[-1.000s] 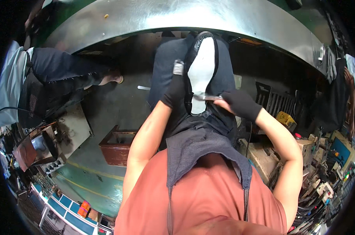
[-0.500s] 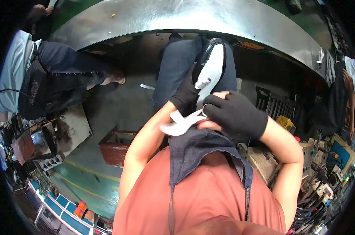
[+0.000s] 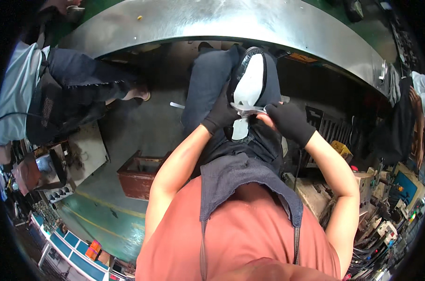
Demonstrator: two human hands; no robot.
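A dark shoe lies across my lap with its pale underside turned up and its toe pointing away from me. My left hand, in a black fingerless glove, grips its left side near the waist. Over the narrow middle of the underside lies a pale silvery curved piece; blur hides its exact kind. Gripping its right end is my right hand, also gloved in black, with the fingers closed. The pale heel part shows below that piece.
Ahead curves a metal bench. A brown box stands on the floor to my left, with a seated person beyond it. A dark slatted crate and cluttered machinery are at my right.
The pale piece has moved up and away from my chest, from beside my left forearm onto the shoe's middle. My right hand has shifted slightly up and right, uncovering the heel part.
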